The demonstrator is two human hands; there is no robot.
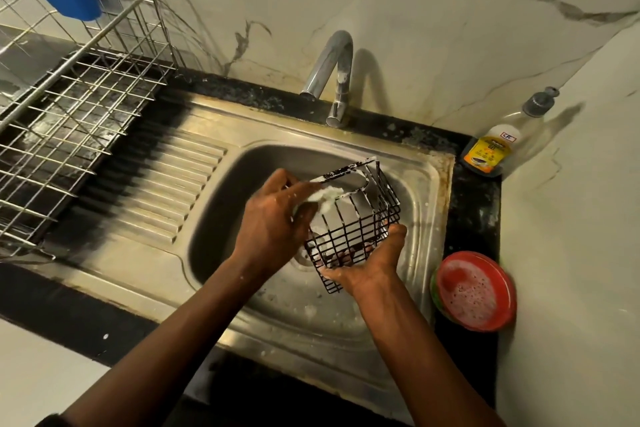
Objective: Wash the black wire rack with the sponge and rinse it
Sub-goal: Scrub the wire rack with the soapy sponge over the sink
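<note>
Red bowl (485,258) holds suds (471,291); left hand (273,215) curls its fingers round the sponge (322,198), right hand (367,270) grips the black wire rack (353,222) from below.

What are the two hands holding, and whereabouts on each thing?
The right hand cups the black wire rack under its lower end; the left hand grips the soapy sponge, pressed against the rack's upper rim.

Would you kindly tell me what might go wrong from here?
1. The foamy black wire rack, tilted over the sink, is held only by the right hand while the left hand scrubs with the sponge; it might slip.
2. The red bowl of suds stands close beside the right forearm; a swing might knock it.
</note>
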